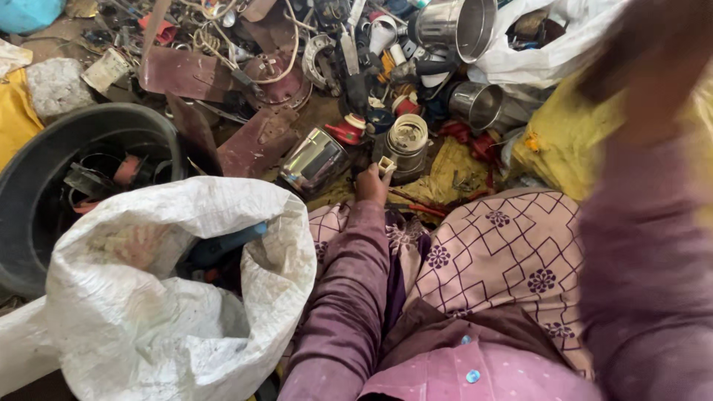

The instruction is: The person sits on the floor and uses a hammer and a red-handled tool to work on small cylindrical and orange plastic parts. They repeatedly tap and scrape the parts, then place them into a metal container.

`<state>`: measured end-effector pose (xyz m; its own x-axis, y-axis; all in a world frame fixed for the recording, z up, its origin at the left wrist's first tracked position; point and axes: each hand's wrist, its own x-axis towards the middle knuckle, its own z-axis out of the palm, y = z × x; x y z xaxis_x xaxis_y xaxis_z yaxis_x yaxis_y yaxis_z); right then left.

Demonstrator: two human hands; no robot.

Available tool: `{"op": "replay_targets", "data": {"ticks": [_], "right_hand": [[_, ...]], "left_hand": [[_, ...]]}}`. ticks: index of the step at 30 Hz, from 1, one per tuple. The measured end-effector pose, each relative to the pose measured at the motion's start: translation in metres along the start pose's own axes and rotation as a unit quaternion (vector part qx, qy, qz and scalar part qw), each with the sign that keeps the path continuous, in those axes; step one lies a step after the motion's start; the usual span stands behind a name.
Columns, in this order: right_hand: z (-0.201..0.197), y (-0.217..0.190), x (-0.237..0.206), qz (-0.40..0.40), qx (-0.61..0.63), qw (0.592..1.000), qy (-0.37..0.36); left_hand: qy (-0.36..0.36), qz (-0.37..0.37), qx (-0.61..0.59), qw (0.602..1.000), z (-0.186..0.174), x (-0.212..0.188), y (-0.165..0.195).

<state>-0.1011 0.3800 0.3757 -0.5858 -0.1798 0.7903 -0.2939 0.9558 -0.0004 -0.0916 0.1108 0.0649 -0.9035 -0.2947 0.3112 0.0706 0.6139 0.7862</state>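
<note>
My left hand (371, 184) reaches forward over my patterned lap and pinches a small cream plastic piece (387, 165) between its fingertips. Just beyond it sit a round cream and metal appliance base (407, 139) and a shiny steel pot body (314, 161) lying on its side. My right arm is raised at the right edge as a purple blur. A brownish smear at its top may be my right hand (648, 46), but its fingers cannot be made out. An open white woven sack (186, 312) stands to my left with a blue item (223, 245) inside.
A black tub (44, 160) with scrap parts stands at the far left. Ahead lies a heap of scrap: rusty plates (256, 141), wires, steel pots (457, 26) (475, 104) and red parts (347, 132). A white plastic bag (553, 48) and yellow cloth (564, 141) lie at the right.
</note>
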Motion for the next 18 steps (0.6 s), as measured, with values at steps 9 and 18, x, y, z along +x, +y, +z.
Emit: {"op": "replay_targets", "data": {"ticks": [9,18], "right_hand": [[0.15,-0.042,-0.175,0.401,0.291,0.681,-0.539],[0.112,-0.018,-0.155,0.474,0.406,0.664,-0.412]], "left_hand": [[-0.014,0.008,-0.039,0.999,0.014,-0.005,-0.024],[-0.031,-0.015,-0.054,0.998,0.027,-0.016,-0.054]]}}
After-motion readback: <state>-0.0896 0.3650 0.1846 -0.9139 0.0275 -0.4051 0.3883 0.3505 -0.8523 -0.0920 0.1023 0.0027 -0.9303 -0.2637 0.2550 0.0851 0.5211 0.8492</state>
